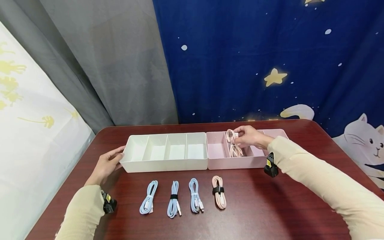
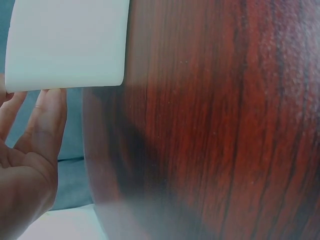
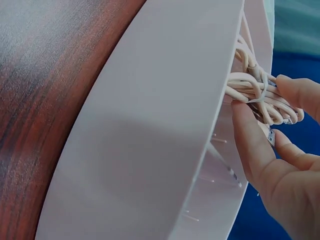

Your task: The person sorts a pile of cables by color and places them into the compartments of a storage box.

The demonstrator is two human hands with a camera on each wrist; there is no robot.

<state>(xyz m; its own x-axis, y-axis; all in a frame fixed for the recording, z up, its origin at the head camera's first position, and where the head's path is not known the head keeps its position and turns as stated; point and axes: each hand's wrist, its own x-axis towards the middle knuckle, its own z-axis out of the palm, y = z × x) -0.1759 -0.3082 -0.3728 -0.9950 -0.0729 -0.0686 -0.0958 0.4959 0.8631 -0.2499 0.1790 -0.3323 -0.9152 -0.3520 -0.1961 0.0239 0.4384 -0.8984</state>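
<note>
My right hand [image 1: 251,137] pinches a coiled pale pink charging cable [image 1: 235,150] between thumb and fingers, over a compartment of the pink divided box [image 1: 237,163]. In the right wrist view, a light tie [image 3: 263,89] cinches this coil and a metal plug [image 3: 270,136] sticks out beside the fingers. The cable hangs partly below the box's rim. At the other end, my left hand [image 1: 108,163] rests its extended fingertips against the left end of the white divided box [image 1: 166,165]. The two boxes stand end to end.
Along the front of the table lie three coiled blue cables: one at left [image 1: 148,197], one with a black strap [image 1: 173,203] and one with a light tie [image 1: 195,196]. Right of them lies a pink cable with a black strap [image 1: 219,196]. Curtains [image 1: 225,66] hang behind.
</note>
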